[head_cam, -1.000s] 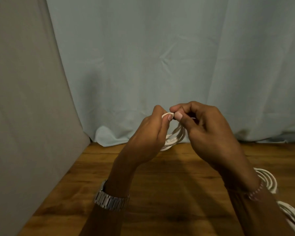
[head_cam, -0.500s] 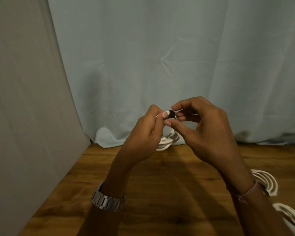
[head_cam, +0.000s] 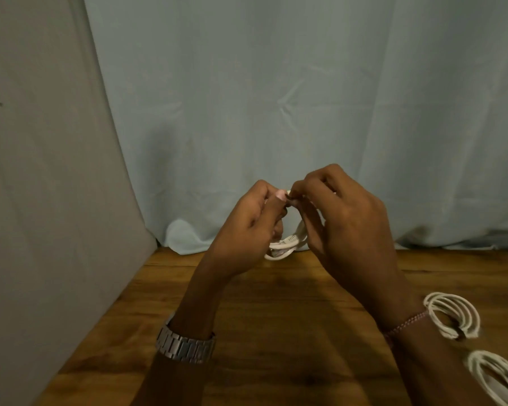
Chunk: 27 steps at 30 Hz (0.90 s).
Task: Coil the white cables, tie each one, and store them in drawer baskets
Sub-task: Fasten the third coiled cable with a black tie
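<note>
A pale curtain (head_cam: 276, 98) hung behind a wooden table (head_cam: 276, 317), with a grey panel (head_cam: 41, 200) closing the left side. Both hands were raised above the table's far edge, likely so the coil (head_cam: 288, 244) could hang free while its top was bound. The right hand (head_cam: 346, 224) curled over the coil's upper part, thumb and forefinger pinching something small and dark at the top, probably the tie; what it was could not be told for sure. The left hand (head_cam: 247, 232) met it there, fingers curled, thumb and forefinger pinching the same spot, seemingly to steady the loops against the twist. The coil's lower loops and a plug end hung between the palms. Two coils (head_cam: 452, 317) already bound lay on the table at the right, near the right wrist, likely set aside for storing. No drawer baskets showed. A metal watch (head_cam: 185, 345) sat on the left wrist, a bead bracelet (head_cam: 408, 322) on the right.
</note>
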### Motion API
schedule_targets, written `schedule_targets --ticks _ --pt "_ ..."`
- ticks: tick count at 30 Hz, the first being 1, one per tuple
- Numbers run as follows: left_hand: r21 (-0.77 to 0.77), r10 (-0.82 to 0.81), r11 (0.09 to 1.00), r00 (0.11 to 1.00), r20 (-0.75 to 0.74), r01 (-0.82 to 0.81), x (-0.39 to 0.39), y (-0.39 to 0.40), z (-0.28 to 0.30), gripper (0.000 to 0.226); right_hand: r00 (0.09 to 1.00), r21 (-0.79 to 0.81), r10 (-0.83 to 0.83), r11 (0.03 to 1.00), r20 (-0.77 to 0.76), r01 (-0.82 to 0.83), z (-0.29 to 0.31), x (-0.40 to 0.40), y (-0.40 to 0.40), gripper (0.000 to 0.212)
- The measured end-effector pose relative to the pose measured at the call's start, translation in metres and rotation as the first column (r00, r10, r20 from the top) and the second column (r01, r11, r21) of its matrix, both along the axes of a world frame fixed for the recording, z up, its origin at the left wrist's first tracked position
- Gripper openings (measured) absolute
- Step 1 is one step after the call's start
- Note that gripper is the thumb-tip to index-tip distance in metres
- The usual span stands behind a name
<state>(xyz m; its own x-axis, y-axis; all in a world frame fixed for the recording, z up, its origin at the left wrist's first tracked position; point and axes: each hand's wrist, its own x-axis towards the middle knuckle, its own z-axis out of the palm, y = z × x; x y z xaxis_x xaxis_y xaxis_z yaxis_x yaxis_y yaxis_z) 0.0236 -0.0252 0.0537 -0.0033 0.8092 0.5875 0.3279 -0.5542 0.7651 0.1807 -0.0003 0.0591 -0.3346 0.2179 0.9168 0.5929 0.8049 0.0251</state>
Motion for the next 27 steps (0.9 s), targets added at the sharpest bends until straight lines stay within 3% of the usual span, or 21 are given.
schedule_targets --ticks 9,15,22,27 --pt "0.038 0.027 0.999 0.996 0.081 -0.03 0.004 -0.003 0.004 0.025 0.995 0.02 0.064 0.998 -0.081 -0.063 -0.004 -0.003 0.005 0.01" --pt "0.003 0.02 1.0 0.988 0.151 -0.021 0.004 -0.003 0.004 0.023 0.991 0.054 0.132 0.99 -0.02 -0.131 -0.004 0.004 0.012 0.013" --pt "-0.046 -0.056 0.997 0.969 0.24 0.069 -0.002 -0.006 0.01 0.021 0.98 -0.044 0.186 0.981 -0.067 -0.189 0.001 0.007 0.012 0.017" --pt "-0.054 -0.149 0.985 0.964 0.221 0.165 -0.007 -0.007 0.009 0.01 0.918 -0.222 0.335 0.898 -0.214 -0.38 0.007 0.011 0.008 0.019"
